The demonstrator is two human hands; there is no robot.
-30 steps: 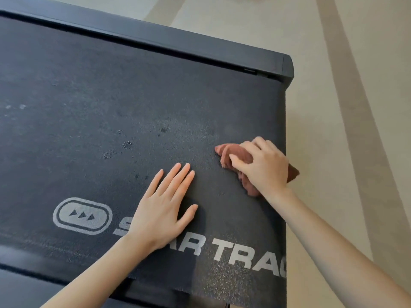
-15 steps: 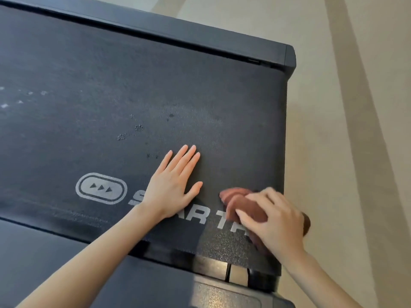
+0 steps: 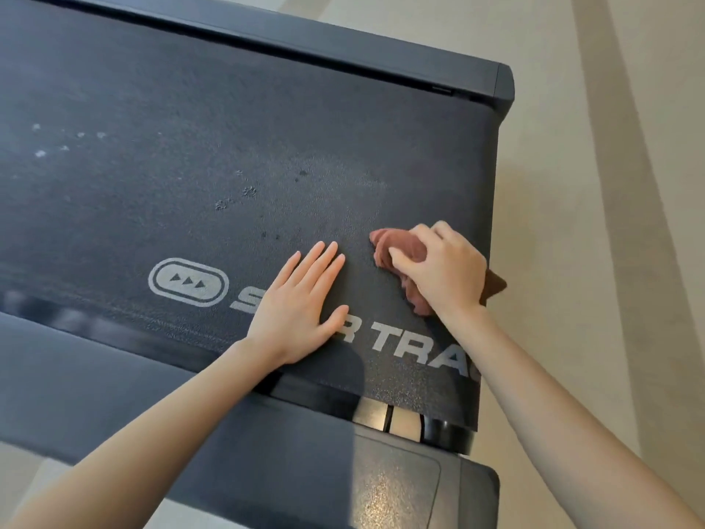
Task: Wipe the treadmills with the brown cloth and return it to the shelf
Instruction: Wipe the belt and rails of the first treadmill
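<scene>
A: Right hand [image 3: 444, 267] bunched over the brown cloth [image 3: 400, 253], fingers clamped on it, pressing it onto the treadmill belt [image 3: 160, 120] near the right edge.

B: And the left hand [image 3: 301, 307]?

A: Flat and spread on the belt, holding nothing, just beside the cloth, over the start of the white lettering [image 3: 412, 347].

B: Dirt left?

A: Plenty. Dark spots [image 3: 250, 192] beyond the fingertips, pale flecks [image 3: 40, 152] well apart at far left.

B: Risks from here?

A: Probably a belt sliding under the weight of the braced palm, throwing off the stroke. Also a cloth corner hanging over the belt's edge; likely to snag at the side rail [image 3: 503, 85] or slip out toward the floor [image 3: 595, 223]. Balled up so tightly, only a narrow strip cleaned per pass. No shelf in view.
</scene>
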